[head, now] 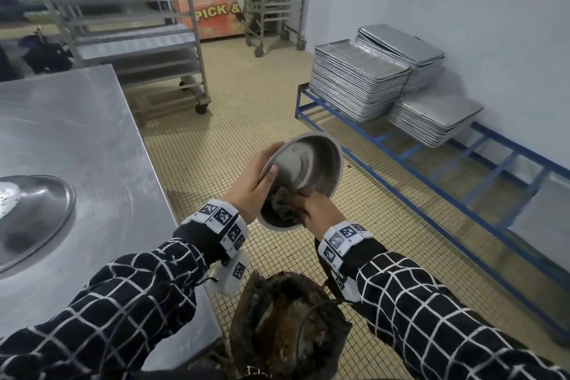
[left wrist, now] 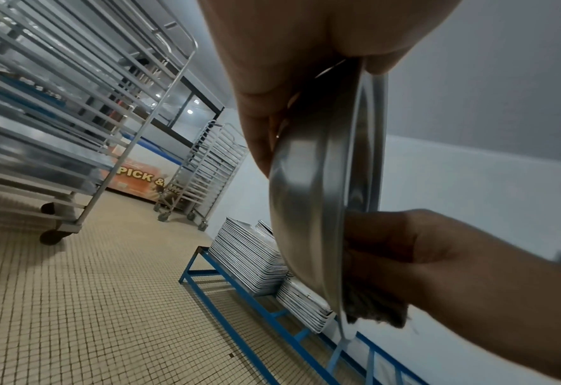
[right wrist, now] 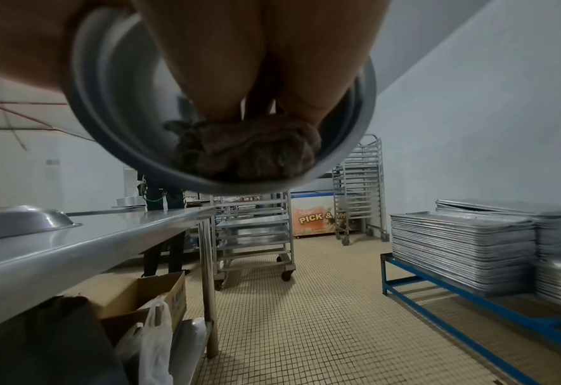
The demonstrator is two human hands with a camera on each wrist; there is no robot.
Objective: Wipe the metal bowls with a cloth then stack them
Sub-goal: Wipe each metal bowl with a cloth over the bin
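- Left hand (head: 249, 191) grips the tilted metal bowl (head: 311, 163) by its rim, thumb inside.
- Right hand (head: 317, 210) clutches a dark cloth (head: 283, 207), pressing it against the bowl's lower inner wall.
- Left of the grip, another bowl (head: 34, 213) lies upturned on the steel table (head: 77, 133).

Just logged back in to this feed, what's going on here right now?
A person is wiping a metal bowl held up over the tiled floor. The left hand grips its rim, tilting it, while the right hand presses a dark cloth inside near the lower edge. Another bowl lies upside down on the steel table.
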